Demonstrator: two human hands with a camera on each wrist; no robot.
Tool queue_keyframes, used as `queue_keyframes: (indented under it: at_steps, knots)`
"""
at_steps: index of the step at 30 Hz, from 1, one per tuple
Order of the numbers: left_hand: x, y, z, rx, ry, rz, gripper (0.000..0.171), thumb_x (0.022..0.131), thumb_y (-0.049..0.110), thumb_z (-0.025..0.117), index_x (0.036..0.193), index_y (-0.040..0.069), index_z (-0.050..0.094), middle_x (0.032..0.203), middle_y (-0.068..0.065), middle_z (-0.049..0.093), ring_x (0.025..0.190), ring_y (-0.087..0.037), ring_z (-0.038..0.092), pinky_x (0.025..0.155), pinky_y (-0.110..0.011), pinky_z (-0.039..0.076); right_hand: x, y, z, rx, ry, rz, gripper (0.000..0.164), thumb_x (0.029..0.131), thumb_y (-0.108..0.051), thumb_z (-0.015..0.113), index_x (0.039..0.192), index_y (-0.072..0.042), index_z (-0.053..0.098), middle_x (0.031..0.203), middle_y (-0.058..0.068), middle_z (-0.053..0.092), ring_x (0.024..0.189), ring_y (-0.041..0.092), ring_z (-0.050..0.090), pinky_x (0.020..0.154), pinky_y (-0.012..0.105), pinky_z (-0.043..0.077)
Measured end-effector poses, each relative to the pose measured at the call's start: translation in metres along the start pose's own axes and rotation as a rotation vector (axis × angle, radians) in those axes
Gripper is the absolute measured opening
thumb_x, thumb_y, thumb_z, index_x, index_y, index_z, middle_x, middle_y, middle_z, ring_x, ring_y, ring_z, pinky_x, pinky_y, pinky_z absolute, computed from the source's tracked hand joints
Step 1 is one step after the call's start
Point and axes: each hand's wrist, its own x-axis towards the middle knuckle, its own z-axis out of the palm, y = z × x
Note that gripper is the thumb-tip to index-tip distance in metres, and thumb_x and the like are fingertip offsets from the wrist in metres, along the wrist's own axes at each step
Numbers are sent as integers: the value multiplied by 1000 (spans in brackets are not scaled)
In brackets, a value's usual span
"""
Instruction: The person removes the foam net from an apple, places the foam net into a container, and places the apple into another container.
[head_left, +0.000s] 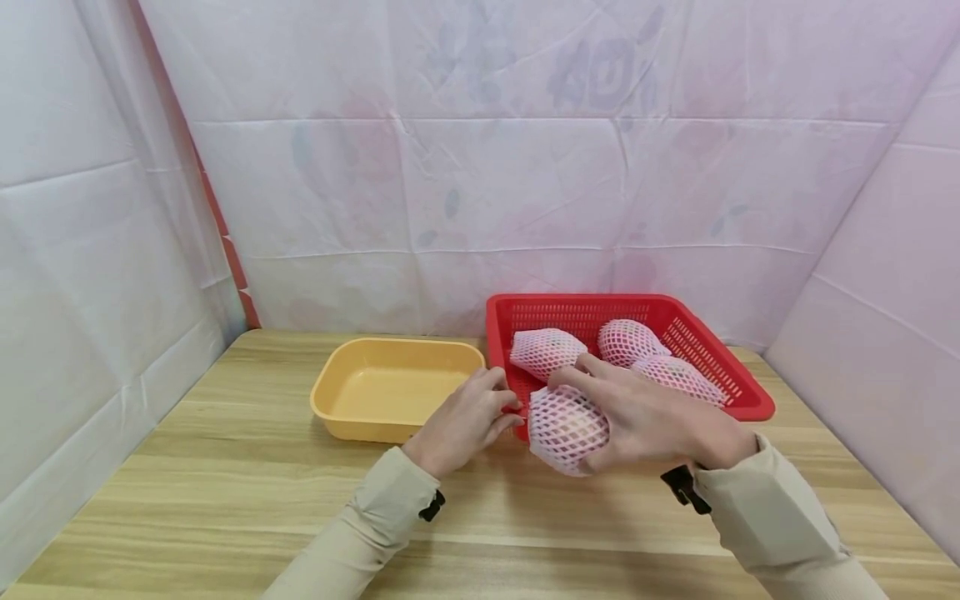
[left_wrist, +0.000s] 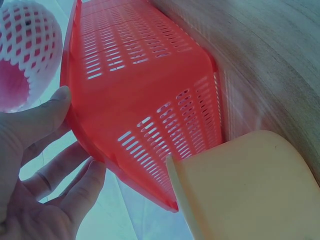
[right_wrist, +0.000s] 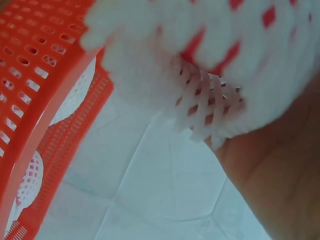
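My right hand [head_left: 637,412] grips a round fruit in a pink-and-white foam net [head_left: 567,429], fingers over its top and thumb low on its side. That fruit is at the front rim of a red slotted basket [head_left: 750,408] and hides part of it. At the basket's front left corner is my left hand [head_left: 468,417]; in the left wrist view its thumb [left_wrist: 52,107] and fingertips hold the red rim. Inside the basket lie three more net-wrapped pieces, one at the left [head_left: 547,352], one at the back [head_left: 628,342] and one at the right [head_left: 678,377].
A yellow rectangular tub [head_left: 397,429] stands just left of the basket, its inside bare. Both rest on a wood-grain table [head_left: 225,467]. White patterned sheets [head_left: 510,183] hang behind and at both sides.
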Motion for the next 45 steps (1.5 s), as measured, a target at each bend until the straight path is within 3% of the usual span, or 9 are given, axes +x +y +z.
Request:
queue_keyframes:
  at_steps: [11,27,36,45]
  knots:
    - [0,0,0,0,6,6,20,85,18,83,99,4,79,98,-5,59,92,-21,57,83,-26,55,-7,0,21,33,5,-51,72,63,-29,89,126,-18,55,108,-4,46,93,11,53,74,32,53]
    - [0,0,-1,12,12,17,20,86,18,82,100,4,79,98,-5,59,92,-20,56,82,-25,54,-13,-1,40,34,12,-90,74,59,-27,91,123,-22,55,106,-6,45,92,8,50,76,31,51]
    - [-1,-1,0,2,15,19,19,86,16,82,99,3,79,96,-5,58,91,-20,56,81,-25,54,-20,-5,54,35,-42,-59,75,61,-31,92,125,-23,54,112,-7,45,97,8,50,82,34,54]
    - [-1,-2,1,-3,26,30,17,86,15,83,98,4,78,95,-6,58,90,-21,56,81,-24,53,-24,-5,66,46,-62,-24,75,62,-33,90,127,-22,54,109,-7,44,95,8,50,77,33,54]
